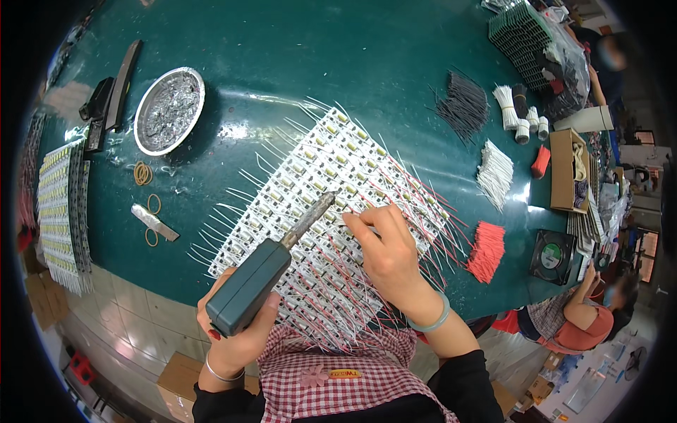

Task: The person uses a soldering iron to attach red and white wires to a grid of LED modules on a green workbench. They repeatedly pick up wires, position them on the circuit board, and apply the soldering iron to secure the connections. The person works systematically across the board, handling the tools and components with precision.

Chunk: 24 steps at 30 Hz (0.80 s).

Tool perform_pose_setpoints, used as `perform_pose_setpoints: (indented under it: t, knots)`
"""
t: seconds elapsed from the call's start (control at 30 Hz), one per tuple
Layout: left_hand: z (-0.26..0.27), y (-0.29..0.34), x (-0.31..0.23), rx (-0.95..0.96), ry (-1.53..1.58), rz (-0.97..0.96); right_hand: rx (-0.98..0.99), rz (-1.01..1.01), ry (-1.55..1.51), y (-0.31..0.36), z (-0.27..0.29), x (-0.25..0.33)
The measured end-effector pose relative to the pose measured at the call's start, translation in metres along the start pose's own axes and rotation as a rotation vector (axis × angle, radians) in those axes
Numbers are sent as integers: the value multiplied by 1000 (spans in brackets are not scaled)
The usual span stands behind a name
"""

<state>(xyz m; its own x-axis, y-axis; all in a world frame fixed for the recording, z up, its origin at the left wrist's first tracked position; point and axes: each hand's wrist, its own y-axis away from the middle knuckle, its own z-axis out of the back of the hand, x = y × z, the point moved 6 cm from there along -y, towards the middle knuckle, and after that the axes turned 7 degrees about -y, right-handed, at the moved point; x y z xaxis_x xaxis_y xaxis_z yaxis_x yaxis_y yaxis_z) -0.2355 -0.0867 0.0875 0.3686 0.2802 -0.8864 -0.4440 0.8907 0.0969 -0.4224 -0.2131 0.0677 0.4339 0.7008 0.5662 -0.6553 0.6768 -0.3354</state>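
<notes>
My left hand (243, 342) is wrapped round the dark green body of a soldering gun (250, 285). Its metal tip points up and right, over a white panel of small circuit boards (300, 187). Close to that tip, my right hand (391, 257) pinches what looks like a thin wire, mostly covered by the fingers. White wires stick out along the panel's left edge, while red and white ones spread over its right side. The panel lies slanted, its near end by my checkered apron (331, 381).
A metal bowl of grey scraps (169, 113) stands left, near rubber bands (143, 173). Black wires (463, 106), white wires (496, 175) and red wires (486, 252) lie in piles right. More panels (63, 211) stand far left. A small fan (552, 256) and co-workers are at right.
</notes>
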Motion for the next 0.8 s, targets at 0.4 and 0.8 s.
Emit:
perform_pose_setpoints:
  t: [0.4, 0.8]
  knots:
    - [0, 2, 0, 17, -3, -86, -97, -1, 19, 1, 4, 4]
    - [-3, 2, 0, 53, -13, -20, -49, -46, 10, -1, 3, 0]
